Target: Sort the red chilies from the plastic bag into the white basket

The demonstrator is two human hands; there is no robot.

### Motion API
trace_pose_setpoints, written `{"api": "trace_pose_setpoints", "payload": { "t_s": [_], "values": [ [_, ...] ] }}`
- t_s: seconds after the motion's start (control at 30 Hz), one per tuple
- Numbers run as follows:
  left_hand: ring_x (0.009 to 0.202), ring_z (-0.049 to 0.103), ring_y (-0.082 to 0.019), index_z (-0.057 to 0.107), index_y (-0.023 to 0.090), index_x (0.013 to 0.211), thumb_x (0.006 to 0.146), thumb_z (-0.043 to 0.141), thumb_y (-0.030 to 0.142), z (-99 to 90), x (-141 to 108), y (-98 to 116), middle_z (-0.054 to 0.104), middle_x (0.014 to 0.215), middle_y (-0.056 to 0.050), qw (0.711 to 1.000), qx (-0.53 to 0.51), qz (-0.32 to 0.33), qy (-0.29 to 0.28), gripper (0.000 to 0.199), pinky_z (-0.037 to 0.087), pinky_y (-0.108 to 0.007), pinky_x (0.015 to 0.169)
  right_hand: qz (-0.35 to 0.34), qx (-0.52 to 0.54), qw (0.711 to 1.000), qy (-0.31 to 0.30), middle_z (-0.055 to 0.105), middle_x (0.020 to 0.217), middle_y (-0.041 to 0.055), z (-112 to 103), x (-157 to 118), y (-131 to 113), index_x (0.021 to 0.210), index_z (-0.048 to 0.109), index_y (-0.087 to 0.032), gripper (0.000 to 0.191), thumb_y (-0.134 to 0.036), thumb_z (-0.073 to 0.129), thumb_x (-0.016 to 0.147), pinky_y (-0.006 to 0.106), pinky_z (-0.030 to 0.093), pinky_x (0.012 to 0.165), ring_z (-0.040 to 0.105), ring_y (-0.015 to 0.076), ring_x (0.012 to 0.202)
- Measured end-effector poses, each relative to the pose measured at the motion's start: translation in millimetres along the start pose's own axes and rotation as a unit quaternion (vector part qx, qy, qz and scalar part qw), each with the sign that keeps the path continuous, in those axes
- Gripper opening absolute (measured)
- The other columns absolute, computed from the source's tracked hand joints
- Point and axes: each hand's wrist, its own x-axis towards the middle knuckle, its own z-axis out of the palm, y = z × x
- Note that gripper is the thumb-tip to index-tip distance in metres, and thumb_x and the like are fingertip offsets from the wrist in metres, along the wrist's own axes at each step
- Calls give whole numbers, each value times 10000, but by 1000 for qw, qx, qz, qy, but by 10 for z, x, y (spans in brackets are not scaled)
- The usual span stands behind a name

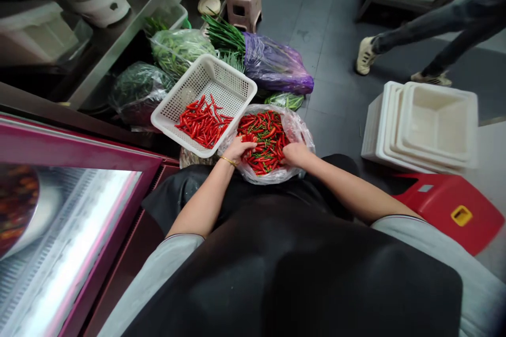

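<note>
A clear plastic bag [299,129] stands open between my knees, full of red chili peppers [269,139], many with green stems. My left hand [237,150] is at the bag's left side, thumb stretched over the heap and fingers closed around some red chili peppers. At the right side my right hand [297,154] is curled, its fingertips pinched at a red chili pepper and partly hidden in the heap. Left of the bag, a white perforated basket [237,87] is tilted near my left hand. Loose red chili peppers [203,122] without visible green stems lie in it.
Bagged greens [177,50] and a purple bag [276,63] of long green stalks lie beyond the basket. A pink stool [244,2] stands behind. On the right are stacked white bins [438,121], a red bin [454,210] and a walking person's legs [419,31]. A glass-topped case [79,231] is left.
</note>
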Motion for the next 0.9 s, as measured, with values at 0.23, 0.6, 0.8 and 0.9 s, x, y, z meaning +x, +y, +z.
{"api": "trace_pose_setpoints", "payload": {
  "t_s": [0.23, 0.6, 0.8, 0.9],
  "values": [
    [356, 416, -52, 530, 148, 653, 569, 805, 284, 127, -18, 33, 570, 506, 18, 1000, -24, 16, 5, 318, 254, -196, 341, -42, -25, 998, 26, 710, 966, 179, -271, 119, -246, 963, 675, -112, 245, -299, 530, 900, 303, 456, 720, 669, 249, 852],
    [521, 476, -79, 574, 133, 623, 486, 800, 220, 39, 18, 179, 552, 550, 41, 984, 92, 122, 97, 278, 373, -216, 516, -179, -57, 981, -42, 674, 1002, 145, -271, 174, -350, 1076, 628, -114, 306, -313, 420, 975, 264, 426, 684, 644, 192, 814],
    [521, 518, -86, 580, 131, 659, 509, 742, 174, -113, 34, 78, 578, 559, 35, 990, 10, 92, 107, 225, 427, -222, 550, -82, -109, 990, -36, 585, 1170, 195, -5, 542, -528, 1145, 638, -125, 354, -250, 364, 960, 300, 457, 707, 653, 251, 935],
    [497, 547, -101, 581, 127, 658, 517, 740, 161, -86, 57, -10, 601, 549, 14, 993, -16, 37, 109, 215, 441, -226, 514, -37, -72, 997, -2, 611, 1139, 174, -86, 530, -557, 1105, 656, -132, 336, -304, 415, 947, 296, 452, 710, 647, 255, 945]
  ]
}}
